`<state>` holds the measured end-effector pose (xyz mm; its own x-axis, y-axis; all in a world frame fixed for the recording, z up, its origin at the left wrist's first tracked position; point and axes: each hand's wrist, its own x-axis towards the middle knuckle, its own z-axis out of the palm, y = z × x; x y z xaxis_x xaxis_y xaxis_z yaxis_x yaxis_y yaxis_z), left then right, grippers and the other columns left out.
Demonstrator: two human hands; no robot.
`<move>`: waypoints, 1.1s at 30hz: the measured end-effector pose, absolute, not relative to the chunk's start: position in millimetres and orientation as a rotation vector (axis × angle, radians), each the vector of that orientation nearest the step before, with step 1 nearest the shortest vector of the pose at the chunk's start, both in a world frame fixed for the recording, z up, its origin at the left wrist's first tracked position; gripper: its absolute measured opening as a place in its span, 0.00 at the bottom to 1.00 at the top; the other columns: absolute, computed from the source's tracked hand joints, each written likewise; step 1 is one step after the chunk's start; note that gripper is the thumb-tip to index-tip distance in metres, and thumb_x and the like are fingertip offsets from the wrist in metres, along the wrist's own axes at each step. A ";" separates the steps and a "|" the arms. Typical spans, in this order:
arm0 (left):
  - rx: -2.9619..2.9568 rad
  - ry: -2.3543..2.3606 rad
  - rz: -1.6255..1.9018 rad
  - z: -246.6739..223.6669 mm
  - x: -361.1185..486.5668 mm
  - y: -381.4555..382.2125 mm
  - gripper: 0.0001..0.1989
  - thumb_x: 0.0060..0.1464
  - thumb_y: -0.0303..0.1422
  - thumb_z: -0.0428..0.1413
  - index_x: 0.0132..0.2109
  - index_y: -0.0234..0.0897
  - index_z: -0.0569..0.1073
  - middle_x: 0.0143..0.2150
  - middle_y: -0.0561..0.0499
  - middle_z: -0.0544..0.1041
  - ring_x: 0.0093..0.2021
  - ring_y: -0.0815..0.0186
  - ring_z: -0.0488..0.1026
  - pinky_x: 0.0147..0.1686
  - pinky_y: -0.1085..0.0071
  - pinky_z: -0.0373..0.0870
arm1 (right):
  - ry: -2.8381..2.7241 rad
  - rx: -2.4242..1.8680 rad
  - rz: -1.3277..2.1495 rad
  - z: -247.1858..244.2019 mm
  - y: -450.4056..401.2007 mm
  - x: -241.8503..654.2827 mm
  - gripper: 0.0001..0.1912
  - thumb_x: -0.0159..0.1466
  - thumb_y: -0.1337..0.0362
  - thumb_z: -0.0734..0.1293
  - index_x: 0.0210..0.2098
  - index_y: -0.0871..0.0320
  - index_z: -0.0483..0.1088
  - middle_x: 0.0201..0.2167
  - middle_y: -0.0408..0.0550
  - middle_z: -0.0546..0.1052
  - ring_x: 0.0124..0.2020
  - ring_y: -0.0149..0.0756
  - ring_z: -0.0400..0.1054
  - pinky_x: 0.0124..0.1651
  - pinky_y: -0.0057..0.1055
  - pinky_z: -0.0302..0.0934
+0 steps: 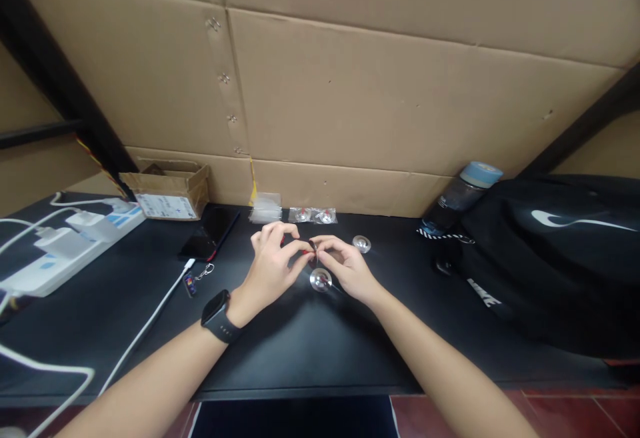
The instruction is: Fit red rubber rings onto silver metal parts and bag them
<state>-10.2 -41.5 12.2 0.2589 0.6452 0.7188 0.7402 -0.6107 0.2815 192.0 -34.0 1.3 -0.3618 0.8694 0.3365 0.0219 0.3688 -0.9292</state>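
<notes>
Above the middle of the table, my left hand [273,261] and my right hand [350,266] meet with their fingertips pinched on a small, thin dark disc [313,249], seen nearly edge-on. The fingers hide part of it, and something red shows beside my left fingertips. Just below lies a shiny silver round piece [321,281] with a raised centre. A second silver round piece [361,244] rests to the right of my right hand. Behind the hands are two clear packets [303,215] with round silver pieces inside, next to a stack of clear plastic bags [266,209].
To the left are a phone [209,235], a keychain [190,285], a white cable [150,325], a power strip [50,268] and an opened cardboard box [173,191]. A bottle [457,198] and a black backpack [560,265] stand right. A cardboard wall [350,105] closes the back.
</notes>
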 end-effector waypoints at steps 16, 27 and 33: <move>-2.792 -1.390 -1.075 0.8 -6.6 -34.0 0.10 0.59 0.35 0.58 0.48 0.47 0.77 0.57 0.51 0.75 0.60 0.53 0.64 0.53 0.55 0.56 | -2.118 -1.034 0.328 8.9 -34.7 202.9 0.05 0.70 0.66 0.62 0.41 0.54 0.70 0.61 0.53 0.64 0.62 0.46 0.57 0.64 0.49 0.55; -2.703 -1.317 -1.104 -6.4 -7.9 -26.9 0.06 0.61 0.39 0.60 0.39 0.49 0.83 0.50 0.50 0.78 0.54 0.55 0.65 0.47 0.57 0.55 | -2.082 -1.056 0.341 11.6 -39.3 197.8 0.04 0.71 0.65 0.61 0.40 0.54 0.68 0.56 0.52 0.69 0.56 0.42 0.63 0.60 0.42 0.58; -2.668 -1.258 -0.968 -2.2 -20.4 -21.3 0.06 0.62 0.38 0.60 0.41 0.50 0.82 0.43 0.51 0.79 0.48 0.59 0.69 0.42 0.60 0.52 | -2.454 -1.187 0.442 16.0 -37.0 214.4 0.10 0.62 0.60 0.72 0.42 0.54 0.71 0.36 0.44 0.75 0.36 0.36 0.69 0.38 0.30 0.59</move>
